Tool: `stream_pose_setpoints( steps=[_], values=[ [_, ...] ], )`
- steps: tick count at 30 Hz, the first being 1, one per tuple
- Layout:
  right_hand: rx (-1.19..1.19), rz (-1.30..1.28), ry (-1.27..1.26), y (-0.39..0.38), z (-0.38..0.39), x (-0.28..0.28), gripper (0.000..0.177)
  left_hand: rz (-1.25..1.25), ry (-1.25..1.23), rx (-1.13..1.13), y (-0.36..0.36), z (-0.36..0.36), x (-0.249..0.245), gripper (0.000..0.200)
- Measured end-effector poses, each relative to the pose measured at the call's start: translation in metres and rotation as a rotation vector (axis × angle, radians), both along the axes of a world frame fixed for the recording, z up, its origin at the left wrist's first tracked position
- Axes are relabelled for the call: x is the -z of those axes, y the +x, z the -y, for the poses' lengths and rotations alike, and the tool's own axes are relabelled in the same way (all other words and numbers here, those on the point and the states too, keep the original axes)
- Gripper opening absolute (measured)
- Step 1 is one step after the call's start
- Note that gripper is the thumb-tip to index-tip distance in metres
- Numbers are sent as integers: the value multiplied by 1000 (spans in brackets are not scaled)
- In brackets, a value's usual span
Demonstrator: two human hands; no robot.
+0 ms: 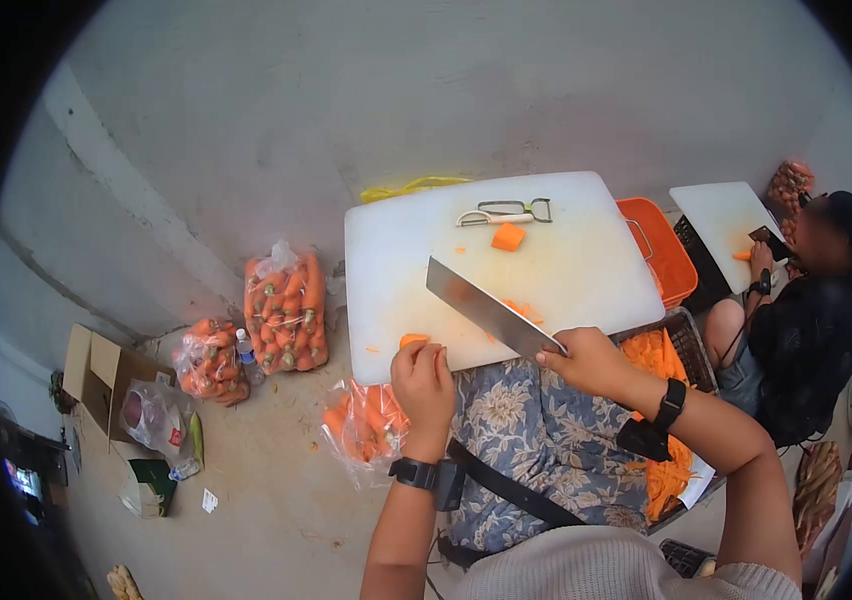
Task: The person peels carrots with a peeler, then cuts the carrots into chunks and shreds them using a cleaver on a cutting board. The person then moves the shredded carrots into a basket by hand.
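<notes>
My right hand (586, 362) is wrapped round the handle of a cleaver (489, 308), its wide blade slanting up and left over the white cutting board (396, 260). At the board's near left edge, my left hand (423, 385) has its fingers closed on a small orange carrot piece (413, 340), partly hidden by the fingertips. A thick carrot chunk (508, 237) lies farther back. Behind it rests a peeler (502, 216) with a pale handle. Small carrot scraps (524, 310) lie beside the blade.
Bagged carrots (286, 310) stand on the floor at left, with another bag (361, 425) below the board. An orange basin (661, 250) and a crate of carrot peelings (671, 350) sit at right. A person (806, 320) works at another board (721, 215).
</notes>
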State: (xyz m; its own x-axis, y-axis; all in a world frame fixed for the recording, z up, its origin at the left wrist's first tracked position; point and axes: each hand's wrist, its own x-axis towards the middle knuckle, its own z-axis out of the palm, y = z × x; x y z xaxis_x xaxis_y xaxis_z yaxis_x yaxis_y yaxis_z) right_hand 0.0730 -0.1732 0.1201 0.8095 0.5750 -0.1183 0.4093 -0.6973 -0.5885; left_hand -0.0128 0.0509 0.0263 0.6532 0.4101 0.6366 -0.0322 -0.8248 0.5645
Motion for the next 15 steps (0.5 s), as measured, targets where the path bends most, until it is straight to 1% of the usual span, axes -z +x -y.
stream_pose_setpoints(
  steps=[1,3,4,5,7,8,9,10,11,12,13,15],
  values=[
    [0,-81,-53,-2,-1,1,35,18,16,16,-2,-6,-5,14],
    [-3,-77,-9,-6,-2,2,36,7,126,-137,-6,-16,-14,22],
    [37,-240,-16,-6,-3,3,37,-52,79,-105,-8,-22,-14,34],
    [73,-405,-20,-4,-4,6,38,-39,94,-93,-6,-25,-14,34],
    [54,-407,29,3,-4,23,37,-104,159,-33,-2,-30,-19,38],
    [100,-487,72,6,-3,29,36,-91,169,-24,1,-34,-11,38],
    [145,-568,116,9,-2,33,34,-211,105,61,6,-41,4,41],
    [151,-560,126,13,0,34,34,-335,40,146,7,-43,13,44],
    [162,-609,158,17,3,35,33,-330,49,153,7,-41,15,44],
    [172,-658,191,21,6,37,33,-318,76,107,7,-39,17,45],
    [177,-650,203,27,10,40,33,-303,103,61,7,-37,18,46],
    [175,-703,160,38,20,47,36,-291,134,73,6,-36,19,47]
  ],
)
